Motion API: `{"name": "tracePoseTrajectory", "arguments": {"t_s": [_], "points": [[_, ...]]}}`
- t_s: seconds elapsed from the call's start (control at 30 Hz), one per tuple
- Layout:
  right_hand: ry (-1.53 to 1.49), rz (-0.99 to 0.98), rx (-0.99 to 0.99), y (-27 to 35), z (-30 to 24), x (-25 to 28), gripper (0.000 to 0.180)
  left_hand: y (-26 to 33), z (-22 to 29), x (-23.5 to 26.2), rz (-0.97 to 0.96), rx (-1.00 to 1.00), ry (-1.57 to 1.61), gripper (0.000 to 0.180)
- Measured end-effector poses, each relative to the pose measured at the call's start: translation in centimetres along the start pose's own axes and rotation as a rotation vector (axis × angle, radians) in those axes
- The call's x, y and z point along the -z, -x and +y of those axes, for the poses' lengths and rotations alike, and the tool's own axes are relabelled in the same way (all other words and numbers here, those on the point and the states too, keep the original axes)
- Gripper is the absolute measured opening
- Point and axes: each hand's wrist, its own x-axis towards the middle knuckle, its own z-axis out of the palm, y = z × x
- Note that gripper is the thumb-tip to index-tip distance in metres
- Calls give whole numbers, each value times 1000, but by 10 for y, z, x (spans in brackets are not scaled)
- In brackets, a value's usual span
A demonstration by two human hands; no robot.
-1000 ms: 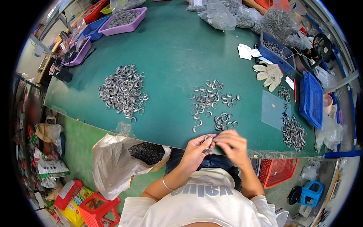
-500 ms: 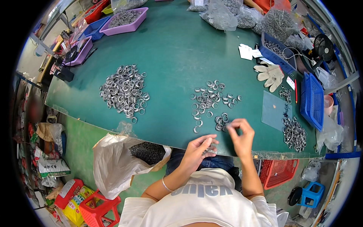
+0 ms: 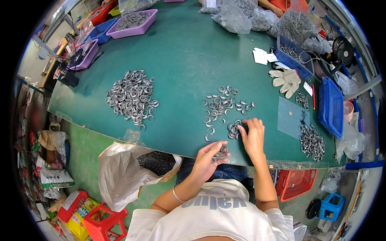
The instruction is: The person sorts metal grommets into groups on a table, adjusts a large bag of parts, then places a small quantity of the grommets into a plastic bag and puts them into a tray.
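Several grey metal rings (image 3: 222,152) lie in my left hand (image 3: 208,160), whose fingers curl around them at the table's near edge. My right hand (image 3: 253,138) is over the table, thumb and fingers bent and apart, at the right side of a small cluster of rings (image 3: 233,129). I see no ring in its grasp. Just beyond the cluster lies a looser spread of the same rings (image 3: 221,103). A larger heap of rings (image 3: 134,96) sits farther left on the green table (image 3: 181,72).
On the right are a work glove (image 3: 286,81), another ring pile (image 3: 312,142), a blue basket (image 3: 331,106) and a fan (image 3: 343,50). A white sack (image 3: 120,172) with dark pieces stands below the near edge. Far back, another person's hand (image 3: 277,11) shows beside filled bags.
My right hand has moved slightly away from me, its fingers now spread beside the small cluster. My left hand has turned a little, showing more of the rings it holds.
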Motion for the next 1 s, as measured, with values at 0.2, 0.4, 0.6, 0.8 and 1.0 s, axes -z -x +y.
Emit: {"name": "tracePoseTrajectory", "arguments": {"t_s": [0.2, 0.4, 0.6, 0.8, 1.0], "points": [[-486, -70, -246, 4, -10, 6, 14, 1, -1, 7, 55, 73, -16, 27], [-457, -95, 325, 23, -34, 36, 15, -2, 4, -4, 19, 107, 12, 28], [-597, -256, 276, 14, -28, 46, 8, -6, -3, 2, 25, 25, -81, 27], [-307, -19, 144, -18, -4, 2, 19, -4, 0, 5, -29, 67, -29, 24], [-360, -201, -139, -7, 14, -6, 16, -1, 1, 5, -9, 90, 2, 22]]}}
